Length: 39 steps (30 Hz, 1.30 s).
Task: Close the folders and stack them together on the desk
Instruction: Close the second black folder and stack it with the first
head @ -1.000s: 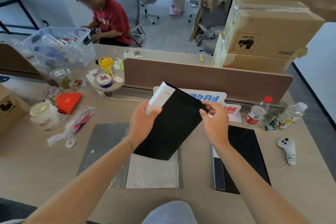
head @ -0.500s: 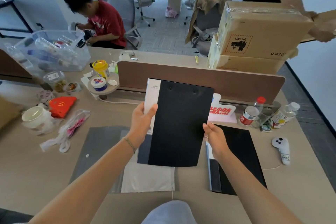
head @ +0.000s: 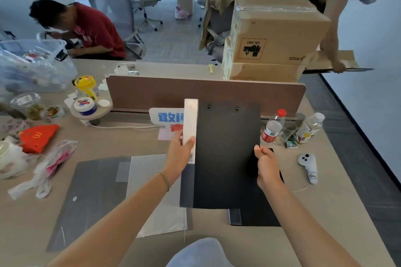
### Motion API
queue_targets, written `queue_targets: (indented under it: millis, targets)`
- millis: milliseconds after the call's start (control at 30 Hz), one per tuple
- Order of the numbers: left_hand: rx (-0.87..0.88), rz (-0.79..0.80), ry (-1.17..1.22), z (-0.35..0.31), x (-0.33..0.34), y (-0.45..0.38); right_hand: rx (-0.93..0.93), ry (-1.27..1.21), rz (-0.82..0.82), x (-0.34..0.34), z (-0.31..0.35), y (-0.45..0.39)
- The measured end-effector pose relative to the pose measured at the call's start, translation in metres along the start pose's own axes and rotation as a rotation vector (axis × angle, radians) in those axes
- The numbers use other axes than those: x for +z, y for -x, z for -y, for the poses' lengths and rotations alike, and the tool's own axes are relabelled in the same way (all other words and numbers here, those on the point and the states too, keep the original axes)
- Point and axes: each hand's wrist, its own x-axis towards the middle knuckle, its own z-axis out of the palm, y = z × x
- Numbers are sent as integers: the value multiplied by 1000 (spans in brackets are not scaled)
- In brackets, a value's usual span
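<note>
I hold a closed black folder (head: 225, 154) with a white spine label upright above the desk. My left hand (head: 181, 154) grips its spine edge and my right hand (head: 265, 163) grips its right edge. Under it a second black folder (head: 258, 217) lies flat on the desk, mostly hidden. To the left an open grey translucent folder (head: 91, 197) lies flat with a white sheet (head: 156, 199) in its right half.
A brown divider panel (head: 206, 91) runs across the desk behind the folders. Bottles (head: 272, 130) and a white controller (head: 308, 165) sit at the right. A red pouch (head: 38, 136), plastic bags and a clear bin (head: 32, 65) crowd the left. Cardboard boxes (head: 275, 32) stand behind.
The black folder has swung from tilted to upright and shifted right, over the flat black folder. My right hand slid from its top edge down to its right edge.
</note>
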Motion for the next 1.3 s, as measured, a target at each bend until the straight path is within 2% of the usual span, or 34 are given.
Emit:
queue_targets:
  millis: [233,333,467,700,833,1167,1300]
  targets:
    - [-4,61,-227,28,60,-1,60,22,-189,-56,-4,-17]
    - [-29,50,-300,45,85,0,66,71,-227,-78,-5,-22]
    - [-102,139,-363,68,115,4,110,169,-262,-101,-19,-34]
    - [-259,285,-325,96,149,8,144,313,-221,-125,-42,-51]
    - [-339,282,-299,101,166,12,158,349,-179,-134,-57,-65]
    - [-326,306,-293,99,184,12,144,489,-87,-137,-79,-94]
    - [-316,250,-275,102,185,9,149,520,-58,-134,-86,-100]
